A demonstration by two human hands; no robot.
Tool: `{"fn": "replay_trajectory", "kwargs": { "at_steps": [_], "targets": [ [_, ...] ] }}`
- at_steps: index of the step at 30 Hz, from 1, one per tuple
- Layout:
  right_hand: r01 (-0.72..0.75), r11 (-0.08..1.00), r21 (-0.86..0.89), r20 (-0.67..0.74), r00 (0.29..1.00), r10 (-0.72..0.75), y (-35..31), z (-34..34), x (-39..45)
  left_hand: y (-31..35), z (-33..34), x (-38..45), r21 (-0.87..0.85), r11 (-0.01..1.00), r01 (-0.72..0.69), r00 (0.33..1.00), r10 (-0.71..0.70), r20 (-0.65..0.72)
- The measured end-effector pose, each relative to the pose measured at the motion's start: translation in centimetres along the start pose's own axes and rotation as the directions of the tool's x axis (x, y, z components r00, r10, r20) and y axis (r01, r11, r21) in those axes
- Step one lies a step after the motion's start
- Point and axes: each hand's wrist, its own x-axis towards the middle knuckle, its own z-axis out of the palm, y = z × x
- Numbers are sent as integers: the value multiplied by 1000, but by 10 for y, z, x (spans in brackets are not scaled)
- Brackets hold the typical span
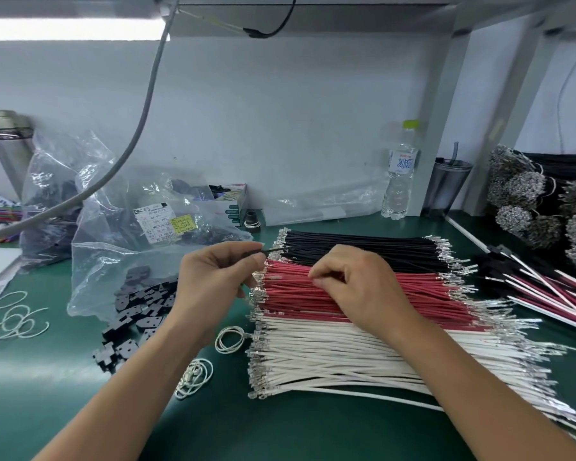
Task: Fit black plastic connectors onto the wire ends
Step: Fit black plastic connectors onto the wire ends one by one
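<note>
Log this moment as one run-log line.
step: picking wires | left hand: pinches black wire | right hand: fingers curled on red wires | connectors: loose, left of stacks

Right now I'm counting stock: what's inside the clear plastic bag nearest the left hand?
The clear plastic bag holds black plastic connectors, some spilling from its mouth onto the green mat. Crinkled folds and glare hide how many remain inside.

Water bottle (400, 171) label: blue character "水". Bag label (160, 224) print illegible.
</note>
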Motion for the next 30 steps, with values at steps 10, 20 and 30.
{"fn": "replay_trajectory", "kwargs": {
  "at_steps": [10,20,30],
  "targets": [
    [94,994,65,-96,992,-87,-6,-15,-1,4,-3,-3,-208,957,203,952,-143,271],
    [101,992,76,-128,988,-91,-9,-16,-3,6,-6,-3,-226,945,238,931,-155,330],
    [75,995,63,-51,996,-72,-12,-17,-3,5,-5,-4,-229,943,241,924,-152,350]
  ]
}}
